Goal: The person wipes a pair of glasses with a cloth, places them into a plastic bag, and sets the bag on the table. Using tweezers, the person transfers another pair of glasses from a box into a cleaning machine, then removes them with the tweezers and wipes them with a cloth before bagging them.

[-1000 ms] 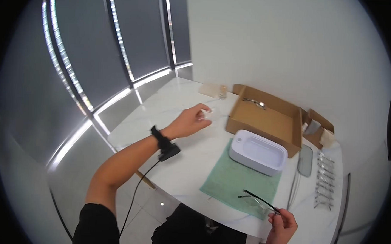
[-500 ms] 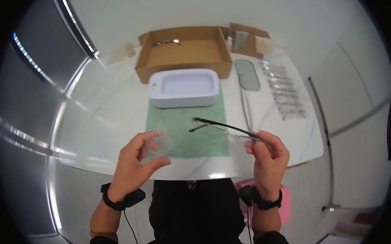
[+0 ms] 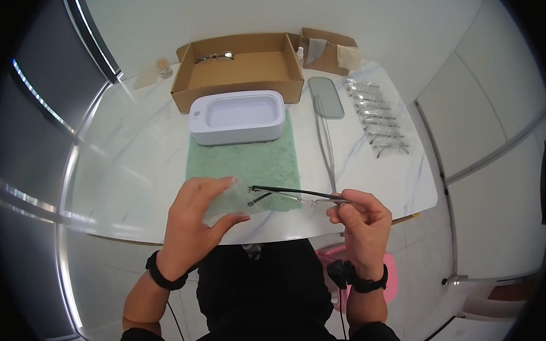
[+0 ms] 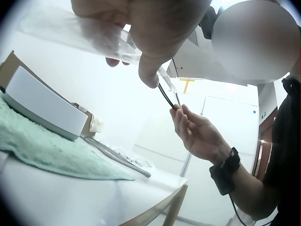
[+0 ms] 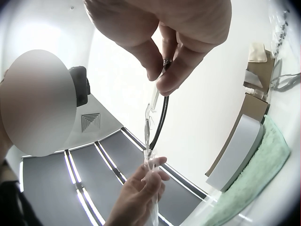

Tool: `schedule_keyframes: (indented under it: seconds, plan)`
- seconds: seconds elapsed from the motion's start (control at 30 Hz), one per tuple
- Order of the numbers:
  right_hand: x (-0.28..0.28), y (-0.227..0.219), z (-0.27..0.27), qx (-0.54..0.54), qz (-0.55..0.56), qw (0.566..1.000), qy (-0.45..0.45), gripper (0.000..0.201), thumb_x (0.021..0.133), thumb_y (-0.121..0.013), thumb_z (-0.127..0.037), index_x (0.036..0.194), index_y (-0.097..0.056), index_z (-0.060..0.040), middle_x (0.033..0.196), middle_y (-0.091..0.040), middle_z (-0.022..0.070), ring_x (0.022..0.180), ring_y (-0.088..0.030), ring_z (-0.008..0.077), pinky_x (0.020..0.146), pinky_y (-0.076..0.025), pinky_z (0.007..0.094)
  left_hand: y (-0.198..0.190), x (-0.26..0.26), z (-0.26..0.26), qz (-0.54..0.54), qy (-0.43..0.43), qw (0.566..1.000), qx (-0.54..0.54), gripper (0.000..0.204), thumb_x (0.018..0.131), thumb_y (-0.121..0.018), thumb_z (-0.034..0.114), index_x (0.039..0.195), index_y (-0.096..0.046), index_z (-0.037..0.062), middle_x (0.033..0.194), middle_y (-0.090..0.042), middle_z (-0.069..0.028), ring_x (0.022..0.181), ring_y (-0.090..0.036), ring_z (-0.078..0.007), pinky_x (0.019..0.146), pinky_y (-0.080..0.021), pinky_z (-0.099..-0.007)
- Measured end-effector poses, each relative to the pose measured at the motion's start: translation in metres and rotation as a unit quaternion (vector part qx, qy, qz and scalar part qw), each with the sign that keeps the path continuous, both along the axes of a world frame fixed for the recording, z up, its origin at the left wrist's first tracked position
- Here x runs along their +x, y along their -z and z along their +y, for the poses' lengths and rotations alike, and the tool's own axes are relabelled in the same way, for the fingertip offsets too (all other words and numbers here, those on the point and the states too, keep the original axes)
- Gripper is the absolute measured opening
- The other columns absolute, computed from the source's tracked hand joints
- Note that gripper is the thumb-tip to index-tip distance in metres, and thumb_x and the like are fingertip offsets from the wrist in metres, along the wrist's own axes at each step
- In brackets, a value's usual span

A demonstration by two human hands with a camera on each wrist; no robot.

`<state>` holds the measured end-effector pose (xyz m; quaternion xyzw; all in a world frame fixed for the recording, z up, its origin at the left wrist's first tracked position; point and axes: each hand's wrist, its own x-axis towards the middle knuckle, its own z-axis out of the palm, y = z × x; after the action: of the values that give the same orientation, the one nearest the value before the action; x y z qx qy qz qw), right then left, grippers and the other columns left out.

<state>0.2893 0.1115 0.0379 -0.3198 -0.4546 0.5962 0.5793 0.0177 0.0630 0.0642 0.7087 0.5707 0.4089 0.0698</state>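
Note:
In the head view my left hand (image 3: pixel 190 228) holds a small clear plastic bag (image 3: pixel 225 206) between thumb and fingers, its mouth turned to the right. My right hand (image 3: pixel 364 231) pinches a pair of eyeglasses (image 3: pixel 296 190) by the end near the hinge. The dark temples stretch left, and their tips overlap the bag's mouth. Both hands are raised over the table's front edge. From the right wrist, the black temple (image 5: pixel 162 117) runs down to the bag (image 5: pixel 153 162) in the left hand's fingers. In the left wrist view, the bag hangs partly behind the thumb.
A white oblong tub (image 3: pixel 238 136) stands on a green towel (image 3: pixel 243 163). Behind it, a cardboard box (image 3: pixel 240 85) contains other eyeglasses (image 3: pixel 215 56). To the right lie long tweezers (image 3: pixel 326 151), a grey-green tray (image 3: pixel 327 97) and a row of bagged eyeglasses (image 3: pixel 377 117).
My left hand has come from the far left of the table, bringing the bag to the eyeglasses. The right hand has raised the eyeglasses and moved them left until their tips meet the bag's mouth.

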Motion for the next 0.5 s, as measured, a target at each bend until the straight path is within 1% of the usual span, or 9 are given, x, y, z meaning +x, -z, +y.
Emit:
schedule_keyframes:
  seconds: [0.07, 0.2, 0.27, 0.4, 0.47, 0.5]
  plan:
    - [0.0, -0.002, 0.001, -0.012, -0.032, 0.999, -0.011, 0.025, 0.089, -0.067, 0.002, 0.113, -0.063, 0.009, 0.094, -0.071, 0.0155, 0.079, -0.071, 0.0194, 0.074, -0.058, 0.0285, 0.002, -0.003, 0.002, 0.038, 0.008, 0.999, 0.036, 0.058, 0.067, -0.086, 0.016, 0.119, -0.062, 0.0087, 0.098, -0.061, -0.0102, 0.088, -0.06, -0.0288, 0.075, -0.049, -0.0377]
    - [-0.002, -0.009, 0.007, -0.018, -0.065, 0.997, -0.029, 0.025, 0.089, -0.067, 0.0, 0.113, -0.064, 0.0082, 0.093, -0.071, 0.0148, 0.079, -0.071, 0.0182, 0.073, -0.058, 0.0275, -0.004, -0.006, 0.003, 0.076, 0.023, 0.997, 0.024, 0.059, 0.068, -0.086, 0.019, 0.121, -0.062, 0.0104, 0.101, -0.06, -0.0096, 0.091, -0.059, -0.0286, 0.076, -0.049, -0.0375]
    - [-0.006, -0.014, 0.011, -0.044, -0.084, 0.995, -0.035, 0.026, 0.089, -0.068, -0.001, 0.114, -0.064, 0.0073, 0.09, -0.071, 0.0137, 0.077, -0.07, 0.0175, 0.072, -0.057, 0.0267, -0.005, -0.007, 0.002, 0.087, 0.034, 0.995, 0.021, 0.058, 0.069, -0.085, 0.021, 0.122, -0.062, 0.0114, 0.101, -0.06, -0.0088, 0.092, -0.058, -0.0282, 0.076, -0.049, -0.0374]
    - [-0.013, -0.01, 0.017, -0.045, -0.078, 0.993, -0.07, 0.026, 0.089, -0.068, -0.002, 0.113, -0.065, 0.0071, 0.088, -0.071, 0.013, 0.076, -0.07, 0.0168, 0.071, -0.057, 0.0262, -0.004, -0.009, 0.002, 0.084, 0.04, 0.995, 0.02, 0.058, 0.07, -0.084, 0.022, 0.123, -0.062, 0.0123, 0.102, -0.06, -0.0084, 0.091, -0.058, -0.028, 0.078, -0.048, -0.0383]
    - [-0.023, -0.009, 0.017, -0.061, -0.067, 0.99, -0.105, 0.029, 0.089, -0.069, -0.001, 0.116, -0.063, 0.0069, 0.09, -0.071, 0.0129, 0.077, -0.069, 0.0158, 0.071, -0.056, 0.0255, -0.004, -0.008, 0.002, 0.11, 0.05, 0.992, 0.019, 0.059, 0.071, -0.083, 0.024, 0.125, -0.061, 0.0144, 0.102, -0.06, -0.0069, 0.09, -0.058, -0.0263, 0.077, -0.047, -0.0372]
    - [-0.027, -0.01, 0.016, -0.061, -0.07, 0.99, -0.105, 0.029, 0.089, -0.069, -0.001, 0.116, -0.063, 0.0069, 0.09, -0.071, 0.0129, 0.077, -0.069, 0.0158, 0.071, -0.056, 0.0255, -0.003, -0.007, 0.002, 0.108, 0.05, 0.993, 0.02, 0.059, 0.071, -0.083, 0.024, 0.125, -0.061, 0.0144, 0.102, -0.06, -0.0069, 0.09, -0.058, -0.0263, 0.077, -0.047, -0.0372]
